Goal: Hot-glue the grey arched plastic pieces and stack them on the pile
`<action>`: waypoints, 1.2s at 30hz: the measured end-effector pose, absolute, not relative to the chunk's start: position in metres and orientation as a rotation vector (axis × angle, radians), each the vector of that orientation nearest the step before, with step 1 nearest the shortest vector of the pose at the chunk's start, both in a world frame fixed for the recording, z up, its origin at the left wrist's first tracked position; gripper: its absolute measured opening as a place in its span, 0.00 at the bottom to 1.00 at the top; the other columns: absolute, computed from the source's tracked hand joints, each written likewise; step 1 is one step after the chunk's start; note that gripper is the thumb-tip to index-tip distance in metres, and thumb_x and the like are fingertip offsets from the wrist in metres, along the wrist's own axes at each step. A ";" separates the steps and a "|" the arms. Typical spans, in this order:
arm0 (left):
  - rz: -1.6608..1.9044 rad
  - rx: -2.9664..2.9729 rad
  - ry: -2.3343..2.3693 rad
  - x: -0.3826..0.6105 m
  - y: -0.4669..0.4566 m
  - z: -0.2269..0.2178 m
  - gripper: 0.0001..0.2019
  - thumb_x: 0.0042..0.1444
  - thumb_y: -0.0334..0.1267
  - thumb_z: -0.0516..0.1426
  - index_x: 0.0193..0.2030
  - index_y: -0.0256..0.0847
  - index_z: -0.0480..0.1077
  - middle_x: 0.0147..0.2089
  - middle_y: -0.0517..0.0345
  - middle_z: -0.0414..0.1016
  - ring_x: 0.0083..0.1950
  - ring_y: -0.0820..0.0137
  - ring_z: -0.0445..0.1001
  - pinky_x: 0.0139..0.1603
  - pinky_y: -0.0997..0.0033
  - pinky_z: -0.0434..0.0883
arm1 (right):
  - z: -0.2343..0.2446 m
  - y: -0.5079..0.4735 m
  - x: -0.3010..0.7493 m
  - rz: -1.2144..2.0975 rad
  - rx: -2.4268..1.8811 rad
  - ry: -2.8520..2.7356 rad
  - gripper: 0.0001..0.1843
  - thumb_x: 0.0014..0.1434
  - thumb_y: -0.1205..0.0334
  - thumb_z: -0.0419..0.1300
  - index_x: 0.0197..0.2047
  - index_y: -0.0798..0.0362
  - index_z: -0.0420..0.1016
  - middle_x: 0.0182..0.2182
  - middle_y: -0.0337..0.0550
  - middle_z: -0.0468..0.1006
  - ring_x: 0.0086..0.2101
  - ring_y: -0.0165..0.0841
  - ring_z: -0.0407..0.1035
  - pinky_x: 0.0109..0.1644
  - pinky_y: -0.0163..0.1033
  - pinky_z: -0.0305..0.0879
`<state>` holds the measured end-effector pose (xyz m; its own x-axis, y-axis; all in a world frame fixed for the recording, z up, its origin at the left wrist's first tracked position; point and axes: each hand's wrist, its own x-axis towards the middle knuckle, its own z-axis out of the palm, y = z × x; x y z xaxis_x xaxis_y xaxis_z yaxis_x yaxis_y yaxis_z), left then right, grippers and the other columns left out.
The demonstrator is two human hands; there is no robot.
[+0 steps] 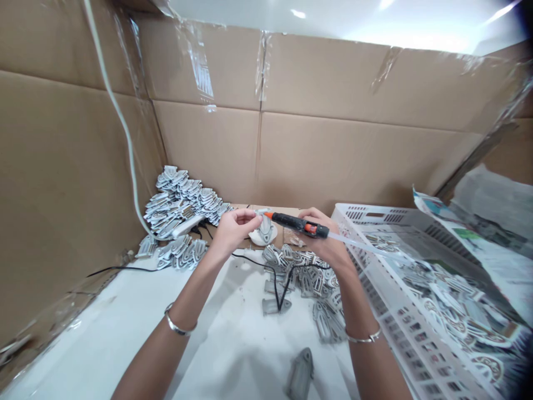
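My left hand (236, 226) pinches a small grey-and-white pointed piece (264, 230) by its upper edge. Gripped in my right hand (327, 236) is a black glue gun (297, 223) with an orange nozzle, its tip at the top of that piece. A long translucent glue stick (353, 243) sticks out of the gun's rear. Whether the tip touches the piece I cannot tell. Below my hands lies a loose heap of similar grey pieces (308, 272), and one single grey piece (300, 373) rests nearer to me on the white table.
Stacked flat pieces (183, 194) fill the back left corner beside a white power strip (187, 226). Black cable (275, 278) crosses the table. A white plastic crate (391, 328) full of pieces stands at the right. Cardboard walls (333, 155) enclose the back and left.
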<state>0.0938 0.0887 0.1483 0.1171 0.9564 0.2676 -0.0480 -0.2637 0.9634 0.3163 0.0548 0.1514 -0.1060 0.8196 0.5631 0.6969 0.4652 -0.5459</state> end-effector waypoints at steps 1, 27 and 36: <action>1.325 1.438 0.952 0.094 0.089 0.148 0.11 0.45 0.42 0.67 0.30 0.37 0.75 0.30 0.57 0.78 0.32 0.71 0.73 0.36 0.72 0.69 | 0.151 0.055 0.316 0.170 -1.274 -1.848 0.06 0.54 0.61 0.59 0.26 0.52 0.70 0.36 0.39 0.75 0.31 0.29 0.66 0.37 0.35 0.59; 1.291 1.509 0.995 0.082 0.100 0.138 0.14 0.43 0.45 0.68 0.31 0.37 0.77 0.32 0.53 0.80 0.33 0.68 0.76 0.37 0.69 0.72 | 0.114 0.087 0.360 0.115 -2.150 -1.751 0.17 0.57 0.53 0.58 0.44 0.52 0.80 0.40 0.50 0.82 0.42 0.42 0.75 0.42 0.39 0.65; 1.268 1.509 1.429 -0.041 0.123 0.100 0.23 0.33 0.46 0.73 0.37 0.39 0.78 0.24 0.59 0.78 0.26 0.68 0.73 0.28 0.75 0.65 | 0.082 0.100 0.368 0.114 -2.560 -1.585 0.22 0.55 0.56 0.62 0.51 0.55 0.79 0.45 0.61 0.81 0.48 0.47 0.76 0.47 0.43 0.69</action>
